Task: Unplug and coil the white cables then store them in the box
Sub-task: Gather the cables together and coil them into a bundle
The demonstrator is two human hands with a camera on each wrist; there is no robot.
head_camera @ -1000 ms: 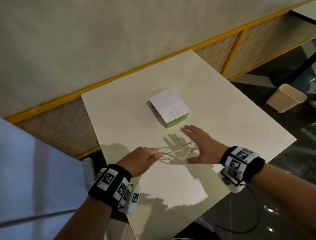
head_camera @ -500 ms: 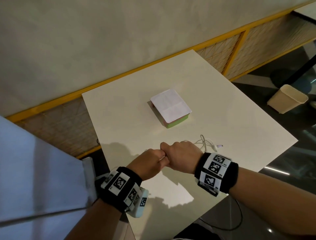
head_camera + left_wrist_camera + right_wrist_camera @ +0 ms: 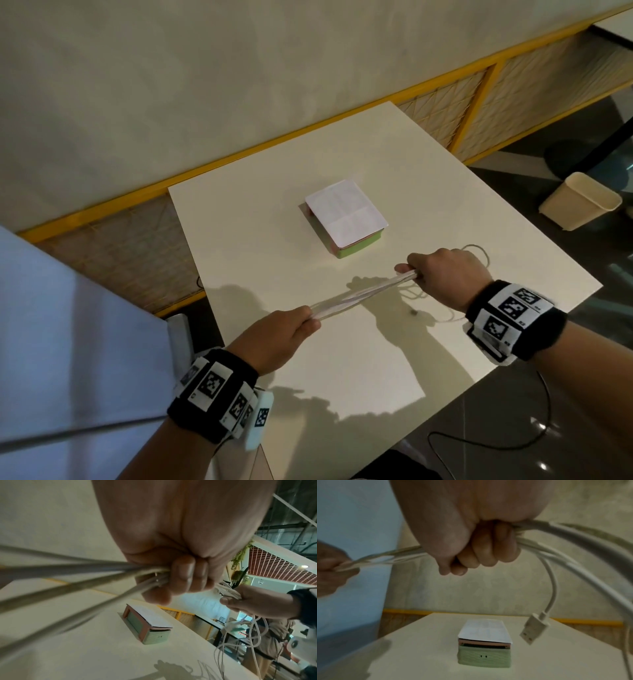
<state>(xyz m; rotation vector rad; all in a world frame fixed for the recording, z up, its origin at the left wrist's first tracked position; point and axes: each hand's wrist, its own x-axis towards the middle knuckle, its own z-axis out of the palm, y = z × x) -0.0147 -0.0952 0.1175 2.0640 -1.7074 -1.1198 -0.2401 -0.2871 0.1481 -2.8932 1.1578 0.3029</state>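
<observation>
1. Left hand fisted round one end of the white cables; the bundle stretches to 2 o'clock, above the table.
2. Right hand fisted round the other end; loose loops and a USB plug hang below it.
3. Box, lid shut, sits at 11 o'clock from the right hand, apart from the cables.

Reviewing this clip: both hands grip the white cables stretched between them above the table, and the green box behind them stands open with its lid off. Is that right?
Not quite. The green box is shut, its white-topped lid on it, as the head and right wrist views show. The rest holds: left hand and right hand grip the white cables stretched between them.
</observation>
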